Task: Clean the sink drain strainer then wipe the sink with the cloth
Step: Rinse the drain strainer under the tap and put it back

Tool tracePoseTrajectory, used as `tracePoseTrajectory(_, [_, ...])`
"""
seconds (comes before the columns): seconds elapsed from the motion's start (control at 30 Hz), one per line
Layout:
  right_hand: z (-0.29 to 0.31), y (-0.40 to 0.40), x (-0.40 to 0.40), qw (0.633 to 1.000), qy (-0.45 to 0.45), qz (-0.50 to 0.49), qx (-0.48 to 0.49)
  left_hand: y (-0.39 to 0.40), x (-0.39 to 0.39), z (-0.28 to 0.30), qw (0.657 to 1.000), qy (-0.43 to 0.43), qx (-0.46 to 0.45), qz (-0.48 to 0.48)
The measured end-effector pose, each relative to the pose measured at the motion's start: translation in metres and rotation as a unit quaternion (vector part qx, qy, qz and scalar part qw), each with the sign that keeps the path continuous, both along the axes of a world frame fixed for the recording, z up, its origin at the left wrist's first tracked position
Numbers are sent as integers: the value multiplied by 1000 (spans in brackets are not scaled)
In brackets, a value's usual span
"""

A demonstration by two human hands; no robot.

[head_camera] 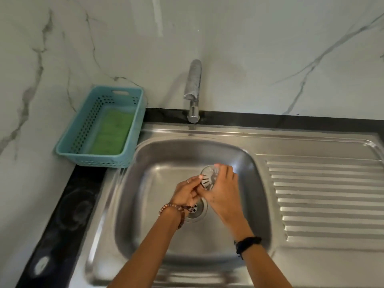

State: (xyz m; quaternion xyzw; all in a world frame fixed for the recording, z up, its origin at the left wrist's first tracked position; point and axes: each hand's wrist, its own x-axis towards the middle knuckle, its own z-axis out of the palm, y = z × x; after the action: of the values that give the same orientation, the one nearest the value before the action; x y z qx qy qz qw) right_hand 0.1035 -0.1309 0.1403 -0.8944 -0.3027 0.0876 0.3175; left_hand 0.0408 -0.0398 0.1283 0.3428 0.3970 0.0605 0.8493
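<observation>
The strainer (pixel 208 178), a round slotted metal disc, is up out of the drain and held over the middle of the sink basin (pixel 153 183), tilted so its slotted face turns toward you. Your right hand (pixel 223 189) grips it from the right side, fingers curled over its far rim and the palm behind it. Your left hand (pixel 188 191) meets it from the left, fingers curled with a fingertip pressed against the disc's near-left edge; a thin ring shows on one finger. The two hands touch each other just below the strainer. Directly under them the open drain hole (pixel 196 210) sits in the basin floor, partly covered by your left wrist, which wears a brown bead bracelet (pixel 176 210). Your right wrist carries a dark band (pixel 247 244). Behind the basin the metal faucet (pixel 193 90) rises from the black counter edge against the marble wall, its spout pointing toward the basin. To the right of the basin lies the ribbed drainboard (pixel 324 196). At the back left, a light blue perforated basket (pixel 99 125) stands on the counter beside the sink, with a green cloth (pixel 110 134) lying flat inside it.
</observation>
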Motion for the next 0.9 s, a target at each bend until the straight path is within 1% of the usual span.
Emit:
tracePoseTrajectory(0.1, [1,33,-11,997,34,59,39,36,-18,1,999,-15,-9,52])
tracePoseTrajectory(0.17, [9,52,-9,988,88,71,104,59,-25,4,996,-23,-10,80])
tracePoseTrajectory(0.23, [22,72,2,973,117,38,198,77,-28,7,996,-21,-5,92])
tracePoseTrajectory(0.3, [37,97,24,959,94,-16,267,90,-29,9,996,-22,-2,92])
tracePoseTrajectory(0.33, [44,110,38,958,75,-37,274,94,-27,9,996,-24,-3,88])
tracePoseTrajectory(0.4, [53,136,64,970,43,-45,236,98,-24,9,996,-28,-9,78])
tracePoseTrajectory(0.5, [41,163,83,992,8,-33,119,99,-15,7,998,-35,-14,56])
tracePoseTrajectory(0.53, [33,167,85,996,-21,-31,84,99,-13,6,998,-36,-13,49])
tracePoseTrajectory(0.63, [16,171,90,988,-150,-30,-10,98,-8,0,999,-35,-7,41])
tracePoseTrajectory(0.73, [12,169,96,976,-212,8,-54,99,-5,-4,999,-31,0,38])
tracePoseTrajectory(0.8, [13,166,99,970,-227,50,-71,97,-1,-6,999,-22,4,36])
tracePoseTrajectory(0.9, [22,160,99,982,-160,99,-28,94,5,-10,999,-12,9,39])
